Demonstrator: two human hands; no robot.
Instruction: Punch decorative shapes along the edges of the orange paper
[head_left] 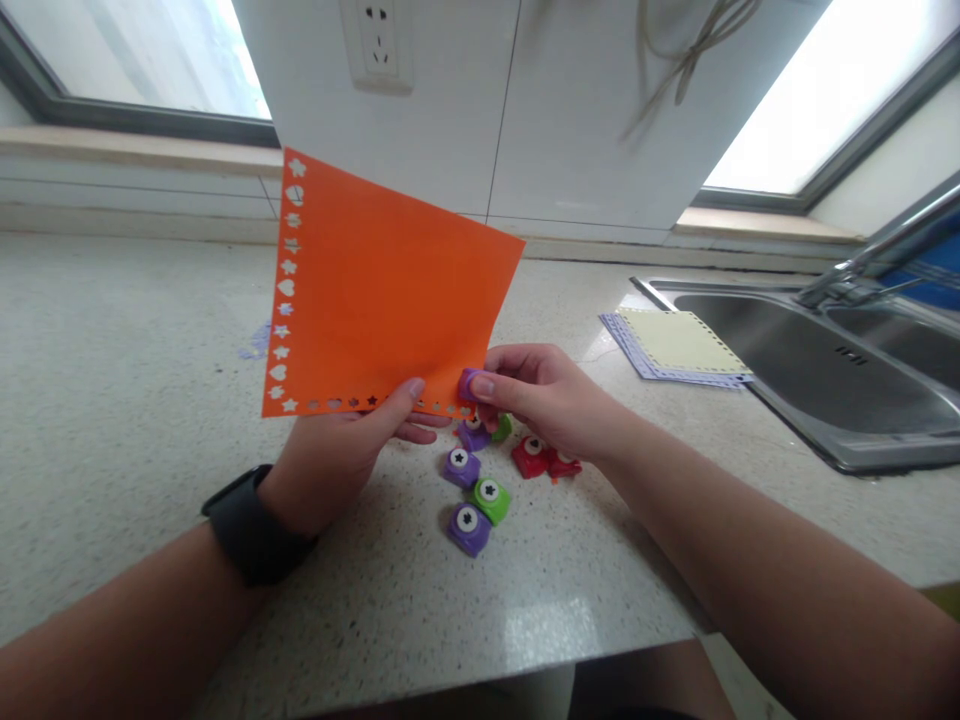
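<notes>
An orange sheet of paper (390,300) is held up over the counter, with cut-out stars, hearts and flowers along its left and bottom edges. My left hand (352,445) pinches the bottom edge, thumb in front and fingers behind. At the lower right corner, my right hand (536,390) grips a small purple craft punch (470,384) that sits on the paper's edge. Below lie more punches: a purple one (461,465), a green one (491,497), another purple one (469,527) and two red ones (531,455). Further purple and green punches are partly hidden behind my right fingers.
A stack of pale yellow and lilac punched sheets (675,340) lies at the right, against the steel sink (795,380) with its faucet (847,270). Lilac paper scraps (256,342) lie behind the orange sheet. A wall socket (379,40) and a tied cable (701,45) are at the back.
</notes>
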